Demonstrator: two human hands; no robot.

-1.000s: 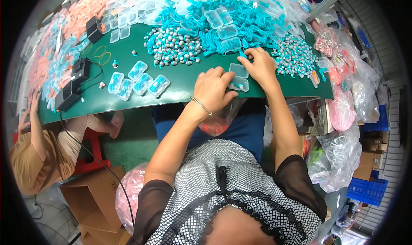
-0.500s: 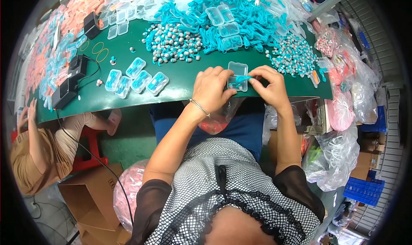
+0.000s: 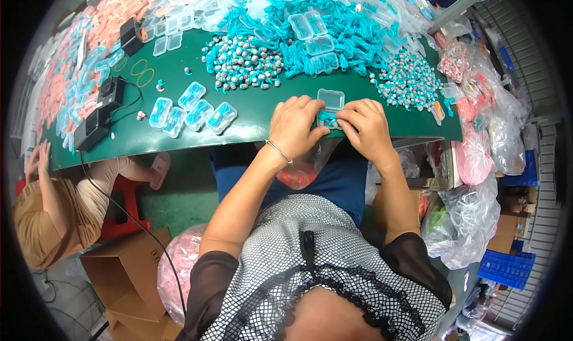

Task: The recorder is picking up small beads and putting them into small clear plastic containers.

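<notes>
At the table's front edge stands a small clear plastic box (image 3: 330,98), its lid tipped back on the far side. My left hand (image 3: 293,125) grips the box's left side between thumb and fingers. Inside lies a folded teal cord (image 3: 326,119). Thumb and fingers of my right hand (image 3: 365,125) are closed at the box's right side, pinching the cord down in it; the fingertips partly hide it. To the left, several closed boxes (image 3: 221,118) hold similar teal cords.
Teal cords (image 3: 352,45) are heaped at the back, beside piles of striped grey-white beads (image 3: 242,60) and smaller pieces (image 3: 412,81). Black devices (image 3: 92,129) with a cable and rubber bands (image 3: 145,76) lie left. A co-worker (image 3: 57,215) sits at far left. Plastic bags (image 3: 471,156) crowd the right.
My right hand has moved left, over the box. The teal cord that stuck out past the box's right side now lies inside it. My left hand has stayed in place.
</notes>
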